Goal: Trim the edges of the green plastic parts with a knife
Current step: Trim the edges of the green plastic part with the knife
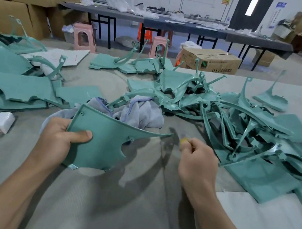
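The left hand (63,136) grips the green part (102,142) by its left edge, the right hand (198,161) clutches a blurred knife (173,139) near its pointed tip, bare table (110,216) below.

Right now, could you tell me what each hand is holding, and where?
Left hand grips the green panel by its left edge; right hand holds the knife by its handle.

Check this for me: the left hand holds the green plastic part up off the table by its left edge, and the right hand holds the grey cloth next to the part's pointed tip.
One thing is wrong. The right hand holds a knife, not the grey cloth, which lies on the table behind the part. The rest stands: the left hand holds the green plastic part by its left edge. The head view shows it.
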Tool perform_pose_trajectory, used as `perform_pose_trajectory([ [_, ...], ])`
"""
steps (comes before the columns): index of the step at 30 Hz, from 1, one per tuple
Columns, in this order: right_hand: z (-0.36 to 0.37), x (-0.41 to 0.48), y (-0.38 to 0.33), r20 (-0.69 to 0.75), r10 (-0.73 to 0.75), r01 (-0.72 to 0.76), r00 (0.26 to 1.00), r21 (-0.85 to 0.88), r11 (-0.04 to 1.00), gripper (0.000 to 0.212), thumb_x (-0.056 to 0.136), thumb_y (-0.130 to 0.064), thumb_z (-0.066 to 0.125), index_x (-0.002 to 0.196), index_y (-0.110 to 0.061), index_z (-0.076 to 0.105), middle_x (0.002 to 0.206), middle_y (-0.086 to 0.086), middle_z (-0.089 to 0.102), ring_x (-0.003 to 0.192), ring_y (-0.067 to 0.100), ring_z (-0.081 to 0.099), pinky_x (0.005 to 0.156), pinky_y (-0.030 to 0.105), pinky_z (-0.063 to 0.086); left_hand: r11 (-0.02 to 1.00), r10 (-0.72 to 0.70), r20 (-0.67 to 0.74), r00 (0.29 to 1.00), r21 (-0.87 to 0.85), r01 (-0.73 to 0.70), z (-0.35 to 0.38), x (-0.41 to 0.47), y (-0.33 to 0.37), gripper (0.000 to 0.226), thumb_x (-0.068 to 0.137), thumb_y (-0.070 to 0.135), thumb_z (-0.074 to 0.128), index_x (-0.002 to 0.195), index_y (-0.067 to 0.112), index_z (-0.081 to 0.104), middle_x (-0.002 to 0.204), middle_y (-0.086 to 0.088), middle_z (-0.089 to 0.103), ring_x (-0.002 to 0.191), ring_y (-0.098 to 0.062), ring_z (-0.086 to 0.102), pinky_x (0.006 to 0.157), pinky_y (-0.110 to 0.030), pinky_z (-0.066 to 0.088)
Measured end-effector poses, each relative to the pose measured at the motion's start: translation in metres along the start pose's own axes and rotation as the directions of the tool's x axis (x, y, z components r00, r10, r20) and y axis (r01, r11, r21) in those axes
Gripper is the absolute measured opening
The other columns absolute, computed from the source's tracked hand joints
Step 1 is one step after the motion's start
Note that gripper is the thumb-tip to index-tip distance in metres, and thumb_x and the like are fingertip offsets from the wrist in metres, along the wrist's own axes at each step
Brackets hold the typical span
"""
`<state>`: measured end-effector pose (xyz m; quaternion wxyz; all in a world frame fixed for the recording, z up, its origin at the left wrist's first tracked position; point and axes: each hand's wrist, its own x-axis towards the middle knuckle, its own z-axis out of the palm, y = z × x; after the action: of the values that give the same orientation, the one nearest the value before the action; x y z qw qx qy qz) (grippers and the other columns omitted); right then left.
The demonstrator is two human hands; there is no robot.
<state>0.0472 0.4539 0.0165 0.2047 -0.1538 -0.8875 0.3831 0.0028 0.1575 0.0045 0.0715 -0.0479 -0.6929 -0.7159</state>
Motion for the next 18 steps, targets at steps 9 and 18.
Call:
perform_pose_trajectory([
  [9,0.001,0.01,0.005,0.027,0.06,-0.052,0.998,-0.218,0.974,0.035,0.105,-0.029,0.047,0.071,-0.021,0.053,0.066,-0.003,0.055,0.061,0.016,0.052,0.051,0.03,0.035,1.0,-0.006,0.017,1.0,-0.01,0.006,-0.006,0.004,-0.006,0.039,0.057,0.028,0.08,0.095,0.02,0.079,0.088,-0.016,0.078,0.073,-0.038,0.075,0.071,-0.052,0.059],
  [18,-0.005,0.019,0.011,0.029,0.081,-0.076,0.996,-0.15,0.986,0.034,0.104,-0.03,0.05,0.074,-0.02,0.06,0.066,-0.003,0.059,0.063,0.017,0.055,0.056,0.028,0.039,0.999,0.005,0.013,1.0,-0.035,-0.004,-0.006,0.005,-0.011,0.04,0.057,0.029,0.079,0.096,0.022,0.079,0.091,-0.015,0.078,0.074,-0.037,0.075,0.073,-0.055,0.059],
])
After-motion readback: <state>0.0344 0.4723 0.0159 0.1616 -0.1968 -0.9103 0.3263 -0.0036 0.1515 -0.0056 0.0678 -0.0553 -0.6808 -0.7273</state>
